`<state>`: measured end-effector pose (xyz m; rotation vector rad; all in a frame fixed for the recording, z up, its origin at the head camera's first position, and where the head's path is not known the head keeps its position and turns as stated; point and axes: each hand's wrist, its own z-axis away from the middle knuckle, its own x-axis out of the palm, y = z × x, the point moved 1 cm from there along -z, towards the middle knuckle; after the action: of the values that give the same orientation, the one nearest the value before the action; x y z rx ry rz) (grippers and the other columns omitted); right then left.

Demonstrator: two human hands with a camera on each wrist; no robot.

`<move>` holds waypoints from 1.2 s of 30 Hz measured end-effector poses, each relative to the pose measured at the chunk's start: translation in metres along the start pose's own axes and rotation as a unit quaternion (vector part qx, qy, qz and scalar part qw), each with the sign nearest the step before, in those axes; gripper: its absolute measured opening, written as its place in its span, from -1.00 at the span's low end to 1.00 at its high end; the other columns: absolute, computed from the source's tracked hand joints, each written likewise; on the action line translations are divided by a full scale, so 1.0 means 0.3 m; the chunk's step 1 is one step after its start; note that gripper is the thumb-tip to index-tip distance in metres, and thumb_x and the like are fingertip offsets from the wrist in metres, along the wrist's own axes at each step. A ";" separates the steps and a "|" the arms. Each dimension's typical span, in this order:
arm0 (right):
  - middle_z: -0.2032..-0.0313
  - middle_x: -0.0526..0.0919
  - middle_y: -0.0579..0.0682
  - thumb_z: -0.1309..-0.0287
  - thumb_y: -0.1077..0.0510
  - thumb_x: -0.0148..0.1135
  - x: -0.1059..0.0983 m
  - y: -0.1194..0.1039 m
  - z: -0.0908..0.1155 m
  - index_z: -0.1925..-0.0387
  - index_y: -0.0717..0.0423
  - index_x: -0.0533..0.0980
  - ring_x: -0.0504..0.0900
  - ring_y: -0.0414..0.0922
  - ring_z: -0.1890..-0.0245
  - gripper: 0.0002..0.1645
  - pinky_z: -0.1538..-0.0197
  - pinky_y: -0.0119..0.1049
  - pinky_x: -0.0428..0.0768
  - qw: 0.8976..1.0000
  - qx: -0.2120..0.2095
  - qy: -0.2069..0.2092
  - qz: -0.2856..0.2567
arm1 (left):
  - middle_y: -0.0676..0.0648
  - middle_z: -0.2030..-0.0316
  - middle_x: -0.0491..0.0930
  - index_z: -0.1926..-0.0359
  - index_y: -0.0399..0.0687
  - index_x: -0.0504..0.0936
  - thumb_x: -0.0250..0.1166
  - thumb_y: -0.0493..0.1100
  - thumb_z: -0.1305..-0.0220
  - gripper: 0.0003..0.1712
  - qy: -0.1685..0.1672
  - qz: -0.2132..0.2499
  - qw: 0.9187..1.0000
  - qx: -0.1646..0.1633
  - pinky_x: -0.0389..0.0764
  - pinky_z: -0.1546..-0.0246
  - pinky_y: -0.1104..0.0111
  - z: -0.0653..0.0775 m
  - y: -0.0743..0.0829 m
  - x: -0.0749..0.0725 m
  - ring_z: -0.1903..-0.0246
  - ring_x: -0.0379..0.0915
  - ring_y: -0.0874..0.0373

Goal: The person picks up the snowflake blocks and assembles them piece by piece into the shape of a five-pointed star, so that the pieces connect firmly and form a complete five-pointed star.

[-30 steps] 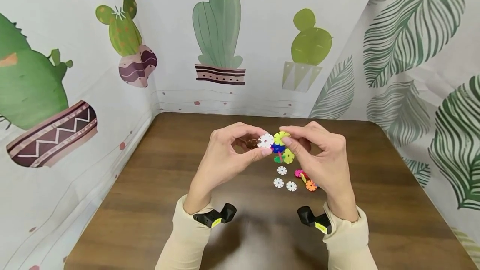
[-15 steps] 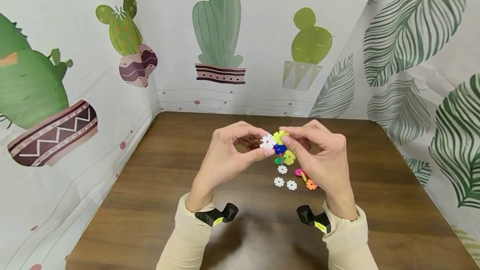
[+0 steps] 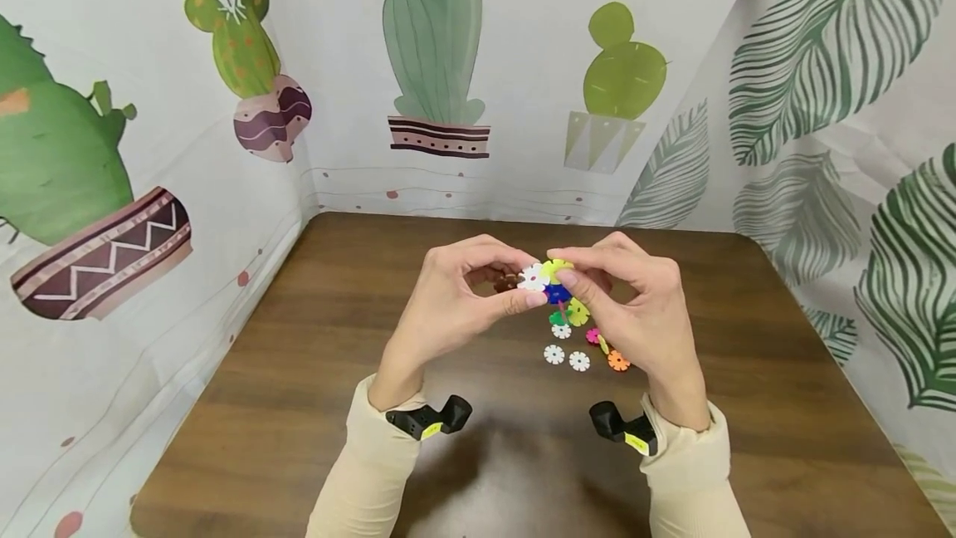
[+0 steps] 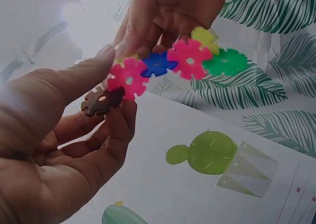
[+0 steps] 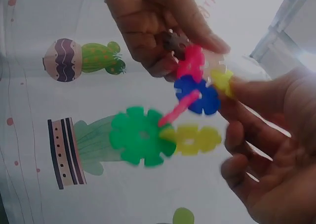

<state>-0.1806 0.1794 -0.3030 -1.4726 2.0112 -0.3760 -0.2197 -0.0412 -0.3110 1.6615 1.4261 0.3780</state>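
Note:
Notched plastic flower discs are joined in a chain, held up between both hands over the table. My left hand (image 3: 441,297) pinches the chain's left end, at a white disc (image 3: 533,277) backed by a pink disc (image 4: 128,79); a brown disc (image 4: 101,101) hangs on beside them. With thumb and index finger, my right hand (image 3: 638,301) pinches a yellow disc (image 3: 554,270) that overlaps the white one's edge. A blue disc (image 5: 197,94) sits below, linking to another pink disc (image 4: 190,59), a green disc (image 5: 143,136) and a second yellow disc (image 5: 197,139).
Loose white discs (image 3: 554,354) lie on the brown tabletop (image 3: 299,388) beneath the hands. Just right of them is a small group with an orange disc (image 3: 618,360) and a pink disc (image 3: 593,336), partly behind the right wrist. Printed cloth (image 3: 343,40) hangs around the table.
The yellow disc in my right hand has moved slightly left, closer over the white disc. Both hands keep their pinches, and the head view has shifted a little.

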 end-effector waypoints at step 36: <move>0.31 0.81 -0.01 -0.43 0.22 0.39 -0.094 0.373 0.214 0.03 0.13 0.75 0.56 -0.27 0.50 -0.84 0.47 -0.44 0.51 0.957 0.251 -0.051 0.134 | 0.04 0.25 0.75 0.23 -0.03 0.82 0.53 -0.20 -0.33 -0.96 0.030 -0.016 0.999 0.002 0.72 0.25 0.39 -0.009 -0.009 -0.050 0.34 0.64 0.23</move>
<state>-0.2200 0.2518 -0.4061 -0.8767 1.8234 -0.6256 -0.2276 -0.0537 -0.3070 1.6411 1.4959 0.4100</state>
